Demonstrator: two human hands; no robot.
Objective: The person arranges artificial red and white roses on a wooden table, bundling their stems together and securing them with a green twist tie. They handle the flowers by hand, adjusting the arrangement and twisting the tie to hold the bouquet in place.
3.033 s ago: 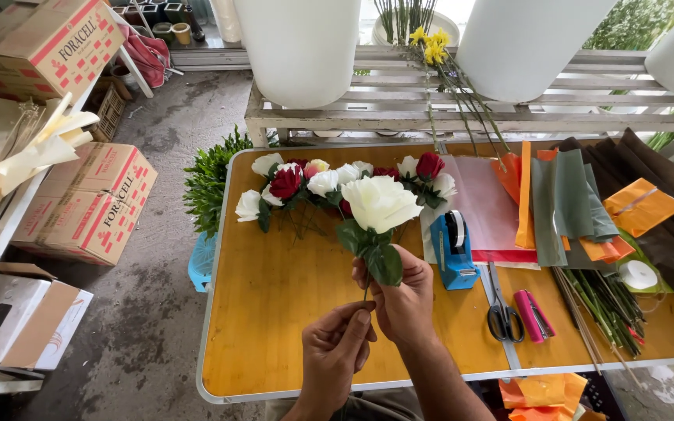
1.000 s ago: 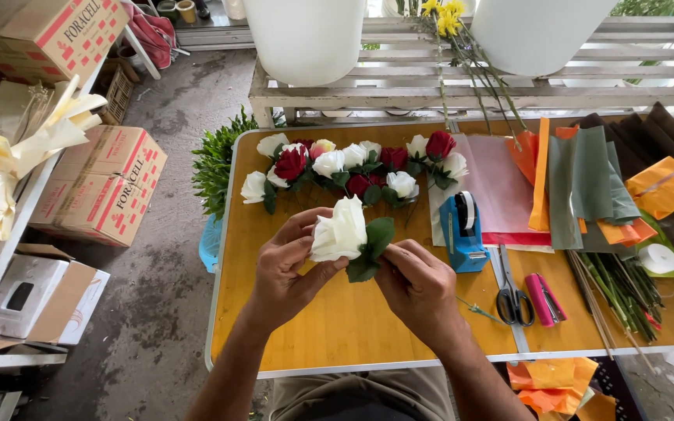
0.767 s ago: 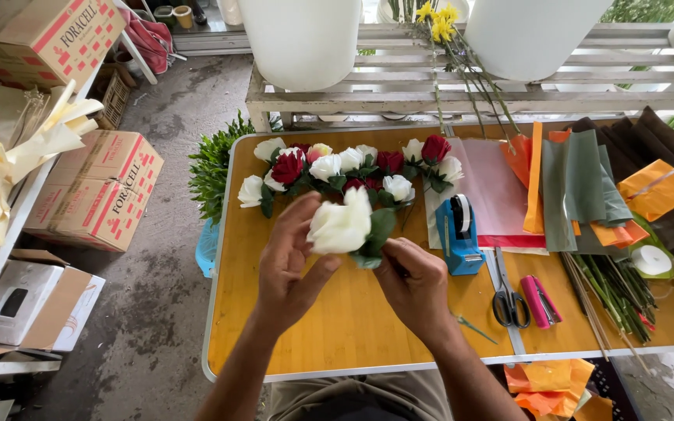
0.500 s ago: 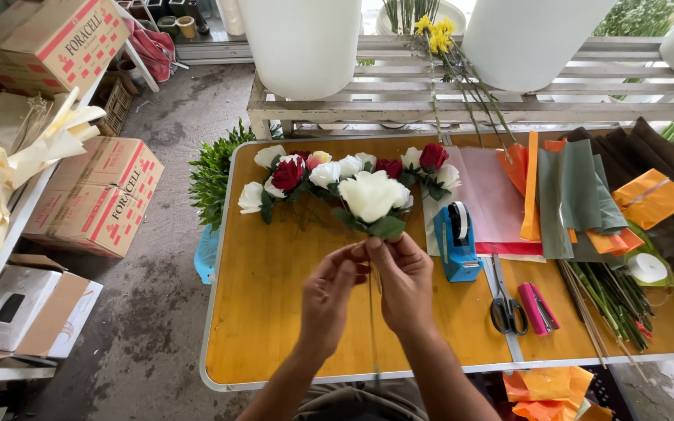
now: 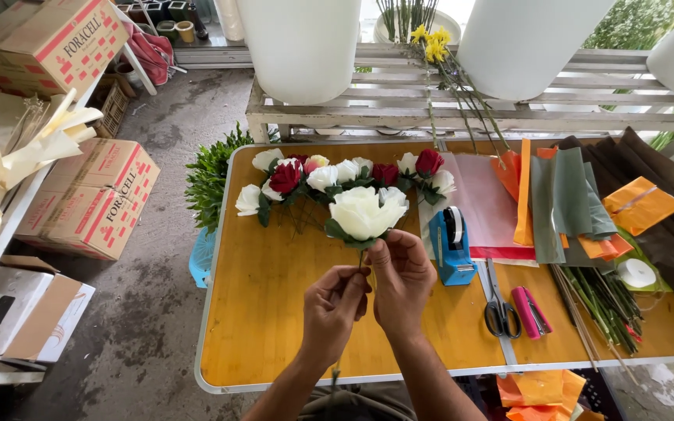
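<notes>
A white rose (image 5: 362, 214) with green leaves stands upright above the wooden table (image 5: 274, 312). My right hand (image 5: 401, 281) grips its stem just under the bloom. My left hand (image 5: 335, 306) pinches the same stem lower down, beside the right hand. Behind the bloom a row of red and white roses (image 5: 337, 175) lies across the far part of the table.
A blue tape dispenser (image 5: 452, 245) stands right of my hands, then scissors (image 5: 498, 308), a pink cutter (image 5: 532, 312), green stems (image 5: 602, 300) and coloured wrapping sheets (image 5: 563, 195). Cardboard boxes (image 5: 91, 199) sit left on the floor. White pillars (image 5: 299, 39) and a bench stand behind.
The white rose went from lying sideways between my hands to standing upright. Both hands slid down onto its stem and drew closer together.
</notes>
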